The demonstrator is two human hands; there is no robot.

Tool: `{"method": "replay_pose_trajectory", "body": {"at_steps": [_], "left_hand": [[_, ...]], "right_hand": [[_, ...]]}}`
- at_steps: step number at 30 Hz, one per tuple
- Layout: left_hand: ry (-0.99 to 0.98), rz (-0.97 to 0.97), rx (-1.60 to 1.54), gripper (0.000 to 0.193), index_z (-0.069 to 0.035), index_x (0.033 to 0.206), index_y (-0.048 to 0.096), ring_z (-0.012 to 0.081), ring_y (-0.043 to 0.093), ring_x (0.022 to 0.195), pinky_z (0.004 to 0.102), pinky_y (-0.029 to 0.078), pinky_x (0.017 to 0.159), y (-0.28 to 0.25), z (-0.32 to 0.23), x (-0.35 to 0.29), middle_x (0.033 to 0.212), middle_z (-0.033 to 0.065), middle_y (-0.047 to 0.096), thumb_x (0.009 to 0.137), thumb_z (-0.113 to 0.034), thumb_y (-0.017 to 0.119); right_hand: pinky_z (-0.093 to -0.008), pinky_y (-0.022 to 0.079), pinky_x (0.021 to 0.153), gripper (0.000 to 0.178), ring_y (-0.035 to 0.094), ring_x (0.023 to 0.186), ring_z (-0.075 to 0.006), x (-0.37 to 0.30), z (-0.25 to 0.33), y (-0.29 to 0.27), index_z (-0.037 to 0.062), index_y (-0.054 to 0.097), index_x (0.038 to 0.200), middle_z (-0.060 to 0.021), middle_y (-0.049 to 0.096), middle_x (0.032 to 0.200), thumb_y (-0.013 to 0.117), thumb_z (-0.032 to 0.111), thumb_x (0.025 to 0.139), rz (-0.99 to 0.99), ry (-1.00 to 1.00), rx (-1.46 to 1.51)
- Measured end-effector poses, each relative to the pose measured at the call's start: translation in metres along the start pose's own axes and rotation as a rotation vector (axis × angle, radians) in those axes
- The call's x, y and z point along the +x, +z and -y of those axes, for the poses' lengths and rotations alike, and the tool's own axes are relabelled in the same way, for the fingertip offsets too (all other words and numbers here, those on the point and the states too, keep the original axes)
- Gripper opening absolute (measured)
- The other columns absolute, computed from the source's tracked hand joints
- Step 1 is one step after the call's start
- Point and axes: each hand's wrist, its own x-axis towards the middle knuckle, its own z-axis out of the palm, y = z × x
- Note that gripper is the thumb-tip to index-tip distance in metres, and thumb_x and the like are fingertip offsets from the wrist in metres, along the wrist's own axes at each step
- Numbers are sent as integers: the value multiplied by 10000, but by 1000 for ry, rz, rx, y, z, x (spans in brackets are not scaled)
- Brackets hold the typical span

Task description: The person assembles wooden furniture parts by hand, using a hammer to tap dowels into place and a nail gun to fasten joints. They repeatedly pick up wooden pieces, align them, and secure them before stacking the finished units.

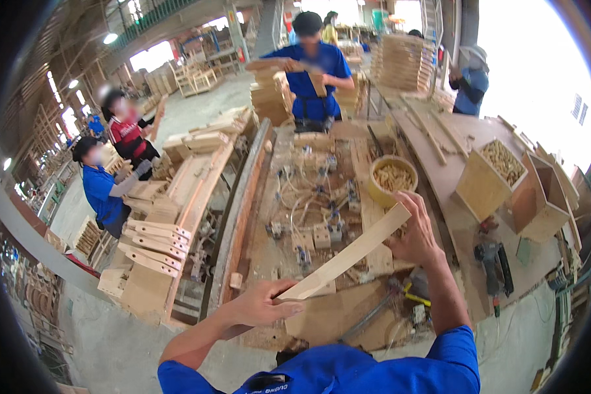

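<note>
A pale, flat wooden slat [348, 257] runs slantwise across the front of the workbench, held at both ends. My left hand [264, 304] is closed around its lower, nearer end. At the raised far end, my right hand [419, 231] grips it with bent fingers, close to a round yellow tub [376, 190] of small wooden dowels [394, 176]. Beneath and beyond the slat lies a jig [318, 233] of metal blocks and cylinders joined by clear hoses. Part of the jig is hidden by the slat.
Drilled wooden parts [152, 251] lie on a side bench at left. On the right table are a dowel-filled wooden box [482, 190], an open wooden box [538, 210] and a power driver [491, 262]. A co-worker in blue [312, 79] holds wood across the bench; others stand left and far right.
</note>
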Motion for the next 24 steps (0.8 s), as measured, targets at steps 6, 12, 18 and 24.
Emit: {"method": "replay_pose_trajectory", "body": {"at_steps": [6, 12, 18, 24], "left_hand": [[368, -319, 734, 754, 45, 1280, 668, 421, 736, 999, 466, 600, 840, 16, 91, 51, 1099, 222, 740, 841, -529, 886], [384, -296, 915, 741, 31, 1275, 680, 403, 732, 985, 482, 605, 834, -11, 159, 105, 1087, 208, 737, 861, -562, 841], [444, -249, 1012, 690, 11, 1233, 692, 390, 726, 915, 478, 588, 783, -40, 187, 150, 1019, 196, 727, 871, -560, 828], [387, -107, 1074, 661, -7, 1270, 667, 378, 713, 957, 486, 564, 837, -50, 201, 175, 1027, 182, 715, 870, -507, 828]], "right_hand": [[-504, 484, 1093, 751, 596, 1285, -412, -116, -31, -2, 69, 496, 1534, -218, 605, 1399, 835, 244, 887, 370, 613, -59], [-446, 564, 942, 608, 713, 1058, -345, -169, -13, 11, 27, 614, 1418, -195, 696, 1228, 824, 285, 909, 447, 851, 112], [-447, 562, 958, 536, 703, 1092, -347, -176, 1, 38, 41, 638, 1388, -190, 701, 1231, 786, 291, 937, 511, 874, 184], [-499, 536, 1020, 527, 652, 1212, -413, -170, 2, 72, 53, 634, 1394, -201, 674, 1309, 740, 337, 963, 648, 747, 141]]}}
